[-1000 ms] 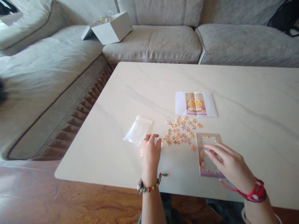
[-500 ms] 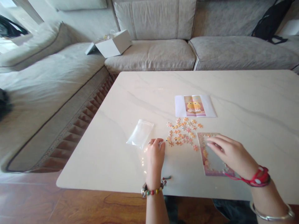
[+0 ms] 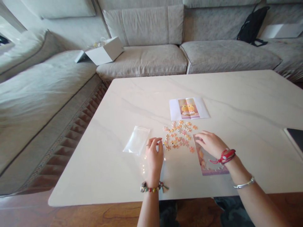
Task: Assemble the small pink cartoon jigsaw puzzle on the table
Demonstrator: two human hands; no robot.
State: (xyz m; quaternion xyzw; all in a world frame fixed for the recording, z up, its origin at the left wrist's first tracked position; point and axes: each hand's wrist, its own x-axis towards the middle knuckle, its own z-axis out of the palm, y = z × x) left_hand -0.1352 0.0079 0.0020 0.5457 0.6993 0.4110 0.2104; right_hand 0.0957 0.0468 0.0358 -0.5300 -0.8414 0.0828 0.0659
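Note:
Loose puzzle pieces [image 3: 182, 132], pink, orange and yellow, lie scattered on the white table. My left hand [image 3: 154, 154] rests at their left edge, its fingers loosely bent, with a gap between thumb and index finger and nothing seen in it. To the right lies a puzzle frame [image 3: 205, 172] with a pinkish border and a pale grey middle. Over its upper part is my right hand [image 3: 210, 143], fingers drawn together and pointing at the top left corner. Whatever is between those fingertips is hidden. The hand and wrist cover much of the frame.
Behind the pieces lies a creased paper sheet [image 3: 189, 108] picturing yellow figures. A clear plastic bag [image 3: 137, 140] lies left of my left hand. A dark flat device [image 3: 295, 138] shows at the table's right edge. A sofa beyond holds a white box [image 3: 105, 52] and a black backpack [image 3: 252, 25].
My right hand has moved from over the frame's inside to its upper left corner. My left hand stays by the pieces. The camera view has swung a little to the right.

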